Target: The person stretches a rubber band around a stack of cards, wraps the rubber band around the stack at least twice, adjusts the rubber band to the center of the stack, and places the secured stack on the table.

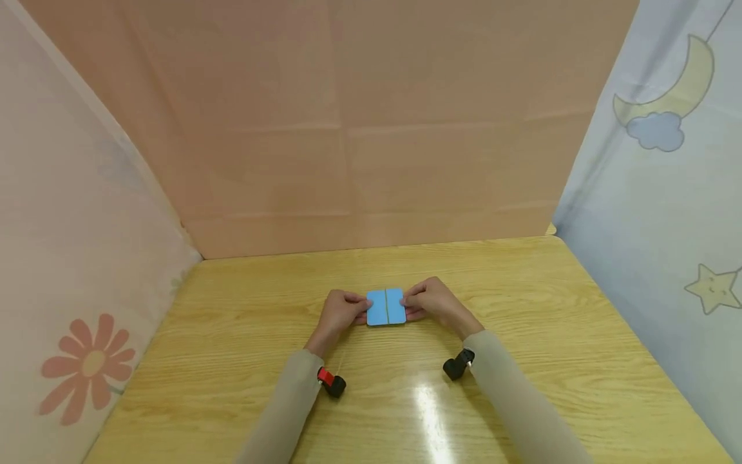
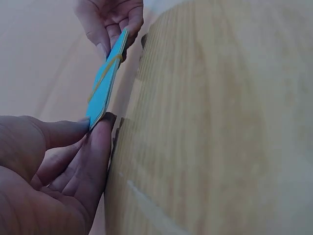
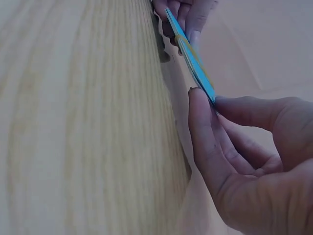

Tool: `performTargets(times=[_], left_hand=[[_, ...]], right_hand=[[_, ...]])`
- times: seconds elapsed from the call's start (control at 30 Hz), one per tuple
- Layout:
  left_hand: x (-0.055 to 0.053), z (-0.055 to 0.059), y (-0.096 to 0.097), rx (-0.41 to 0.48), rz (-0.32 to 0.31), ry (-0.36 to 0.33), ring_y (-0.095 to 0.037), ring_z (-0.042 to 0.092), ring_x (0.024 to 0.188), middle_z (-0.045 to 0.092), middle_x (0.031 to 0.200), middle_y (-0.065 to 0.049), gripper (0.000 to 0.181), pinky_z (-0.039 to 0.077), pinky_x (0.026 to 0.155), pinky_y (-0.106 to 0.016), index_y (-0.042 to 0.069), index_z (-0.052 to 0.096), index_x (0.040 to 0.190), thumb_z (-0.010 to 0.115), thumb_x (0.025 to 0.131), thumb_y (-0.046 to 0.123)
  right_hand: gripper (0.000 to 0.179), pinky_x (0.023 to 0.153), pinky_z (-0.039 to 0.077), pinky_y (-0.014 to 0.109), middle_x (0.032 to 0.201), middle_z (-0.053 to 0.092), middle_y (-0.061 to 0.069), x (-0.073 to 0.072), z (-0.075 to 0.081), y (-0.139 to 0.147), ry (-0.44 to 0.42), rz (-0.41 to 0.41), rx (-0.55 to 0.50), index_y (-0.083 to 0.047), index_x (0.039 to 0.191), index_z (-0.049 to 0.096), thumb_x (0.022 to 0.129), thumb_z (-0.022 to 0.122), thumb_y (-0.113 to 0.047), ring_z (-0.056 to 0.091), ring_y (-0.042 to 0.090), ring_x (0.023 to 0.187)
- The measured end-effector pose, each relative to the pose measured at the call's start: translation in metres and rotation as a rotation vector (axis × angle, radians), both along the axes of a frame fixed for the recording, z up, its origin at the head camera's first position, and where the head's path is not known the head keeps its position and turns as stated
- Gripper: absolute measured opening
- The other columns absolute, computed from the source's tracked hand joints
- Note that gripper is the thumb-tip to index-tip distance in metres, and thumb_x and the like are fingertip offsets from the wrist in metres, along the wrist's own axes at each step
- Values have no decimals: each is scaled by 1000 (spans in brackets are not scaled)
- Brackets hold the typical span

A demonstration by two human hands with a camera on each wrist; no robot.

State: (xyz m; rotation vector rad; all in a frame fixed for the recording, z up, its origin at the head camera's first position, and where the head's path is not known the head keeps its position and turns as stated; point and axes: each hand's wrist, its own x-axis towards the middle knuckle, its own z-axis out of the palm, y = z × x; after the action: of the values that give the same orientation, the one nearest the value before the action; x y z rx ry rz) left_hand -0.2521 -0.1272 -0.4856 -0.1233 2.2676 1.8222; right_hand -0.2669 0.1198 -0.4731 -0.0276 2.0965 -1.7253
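A thin stack of blue cards (image 1: 377, 308) with rounded corners is held level just above the table. Around its middle runs a yellowish rubber band (image 1: 386, 306), from the far edge to the near edge. My left hand (image 1: 341, 312) pinches the stack's left edge, thumb on top and fingers beneath. At the opposite edge my right hand (image 1: 436, 301) pinches it the same way. Seen from the left wrist, the cards (image 2: 103, 88) show several thin layers along the side, with the band (image 2: 105, 76) lying across them slightly slanted.
The wood-grain table (image 1: 243, 361) spreads out on all sides of the hands. An orange-pink cloth backdrop (image 1: 371, 129) stands along its far edge. Patterned cloth walls flank it, with a flower (image 1: 89, 364) on the left and a moon (image 1: 690, 84) on the right.
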Motion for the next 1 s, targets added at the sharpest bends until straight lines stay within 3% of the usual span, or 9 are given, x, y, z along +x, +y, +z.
performTargets(times=[0.3, 0.53, 0.73, 1.0], left_hand=[[-15, 9, 3, -99, -20, 16, -14, 73, 62, 80, 88, -17, 13, 65, 64, -29, -1, 82, 100, 77, 96, 10], [-23, 12, 7, -138, -30, 21, -14, 73, 62, 79, 85, -16, 12, 64, 62, -28, -2, 82, 96, 80, 94, 10], [-26, 11, 7, -153, -29, 8, -13, 73, 62, 80, 86, -15, 13, 64, 62, -27, -2, 81, 97, 80, 93, 10], [-26, 14, 9, -181, -24, 40, -15, 74, 60, 81, 87, -16, 9, 65, 61, -28, -3, 82, 91, 80, 93, 6]], right_hand=[[19, 75, 67, 36, 101, 76, 19, -11, 5, -4, 57, 15, 104, 8, 111, 77, 98, 72, -5, 75, 19, 75], [10, 68, 66, 33, 85, 77, 14, -17, 6, -4, 75, 19, 179, 4, 93, 80, 96, 74, -4, 74, 18, 67], [9, 66, 66, 34, 81, 75, 12, -19, 8, -8, 75, 8, 222, 5, 92, 78, 93, 77, -4, 72, 17, 63], [11, 62, 66, 34, 76, 77, 15, -15, 13, -14, 121, -34, 305, 5, 87, 79, 90, 81, -5, 73, 17, 59]])
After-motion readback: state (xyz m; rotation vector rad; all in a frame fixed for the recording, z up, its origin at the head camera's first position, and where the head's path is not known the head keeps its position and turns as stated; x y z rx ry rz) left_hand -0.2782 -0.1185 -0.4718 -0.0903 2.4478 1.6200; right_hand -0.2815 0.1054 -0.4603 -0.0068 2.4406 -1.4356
